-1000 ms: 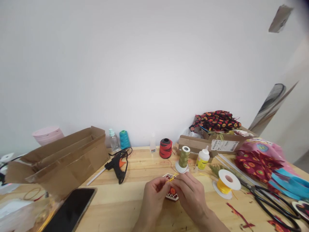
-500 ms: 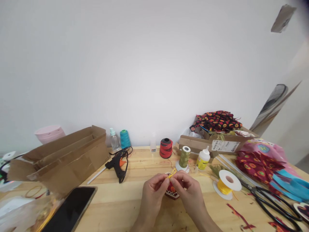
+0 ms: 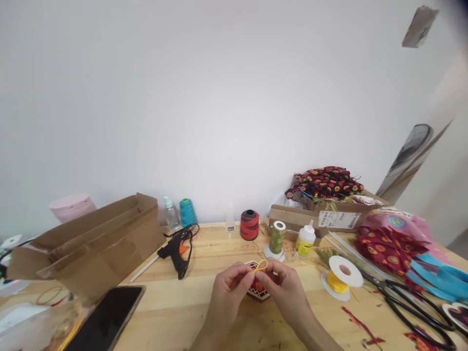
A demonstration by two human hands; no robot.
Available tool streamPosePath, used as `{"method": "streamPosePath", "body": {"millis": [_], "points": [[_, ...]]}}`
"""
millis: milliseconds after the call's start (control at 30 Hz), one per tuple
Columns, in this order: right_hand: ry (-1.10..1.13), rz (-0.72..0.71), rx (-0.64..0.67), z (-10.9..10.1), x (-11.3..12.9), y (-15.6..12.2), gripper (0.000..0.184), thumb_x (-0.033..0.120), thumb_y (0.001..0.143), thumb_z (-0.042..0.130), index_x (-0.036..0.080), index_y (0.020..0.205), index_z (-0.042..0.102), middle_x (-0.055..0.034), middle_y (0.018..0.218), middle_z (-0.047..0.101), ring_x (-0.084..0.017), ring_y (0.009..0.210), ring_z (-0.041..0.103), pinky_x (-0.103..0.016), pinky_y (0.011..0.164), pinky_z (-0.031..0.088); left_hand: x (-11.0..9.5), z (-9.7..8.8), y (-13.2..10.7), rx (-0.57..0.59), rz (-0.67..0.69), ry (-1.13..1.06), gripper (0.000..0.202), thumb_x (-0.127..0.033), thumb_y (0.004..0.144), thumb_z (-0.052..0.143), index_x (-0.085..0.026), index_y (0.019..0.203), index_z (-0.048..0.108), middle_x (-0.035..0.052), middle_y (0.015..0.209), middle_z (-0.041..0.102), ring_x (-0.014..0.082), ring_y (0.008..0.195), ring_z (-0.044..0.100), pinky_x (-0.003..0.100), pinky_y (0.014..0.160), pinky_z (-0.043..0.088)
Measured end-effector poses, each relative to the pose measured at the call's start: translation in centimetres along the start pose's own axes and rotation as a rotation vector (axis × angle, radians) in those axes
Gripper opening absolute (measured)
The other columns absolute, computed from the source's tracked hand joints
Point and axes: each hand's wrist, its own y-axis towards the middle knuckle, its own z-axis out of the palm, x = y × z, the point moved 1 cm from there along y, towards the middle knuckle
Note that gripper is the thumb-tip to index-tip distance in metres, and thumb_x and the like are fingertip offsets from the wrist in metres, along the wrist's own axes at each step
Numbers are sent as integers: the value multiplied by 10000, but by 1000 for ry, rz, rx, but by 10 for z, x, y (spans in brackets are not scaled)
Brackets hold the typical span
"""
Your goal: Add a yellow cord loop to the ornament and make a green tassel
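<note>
Basically, yellow loop (image 3: 261, 268) is above wood tbl (image 3: 171, 312), w/ pale wall (image 3: 219, 107) behind.

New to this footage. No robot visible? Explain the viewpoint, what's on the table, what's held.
Right, no machine: these are a person's own bare hands. One camera, worn on the head, looks forward and down. The left hand and right hand pinch a yellow cord, its loop showing between them. Just below their fingertips is a lattice-patterned piece. The wooden table also holds a phone, glue gun, scissors and a yellow spool, among other supplies.
</note>
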Motion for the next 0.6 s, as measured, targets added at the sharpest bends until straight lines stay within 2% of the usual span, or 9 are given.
{"method": "streamPosePath", "body": {"millis": [67,233,300,433,600], "points": [[40,19,31,0,2,0,175,309,634,657,141,627,606,11,606,532,-97,542,488,-200,509,399,3,2,0,10,-77,-155,137,-223,716,562,-137,613,591,-18,583,505,90,586,441,195,569,353],[188,122,235,-1,11,0,169,309,656,641,157,682,574,24,536,544,-117,536,547,-247,563,456,10,3,0,53,-220,-526,141,-167,721,540,-113,598,584,-15,537,487,84,551,432,215,571,343],[157,114,227,-2,15,0,173,306,658,636,171,751,582,32,550,529,-109,498,534,-266,544,475,10,3,0,70,-258,-592,158,-153,727,523,-104,589,583,-15,527,471,83,541,430,225,577,343],[-103,-30,198,-6,20,1,142,281,650,636,182,752,641,-3,706,525,-88,492,497,-232,461,461,8,4,-1,131,-308,-657,190,-143,727,506,-99,553,568,-16,501,447,80,522,423,229,577,342],[-418,-297,267,-12,37,1,108,248,723,577,190,692,663,-24,663,572,-138,636,531,-271,609,434,-5,5,-4,175,-356,-547,130,-164,693,543,-98,587,580,-17,490,447,72,502,418,213,549,345]]}}
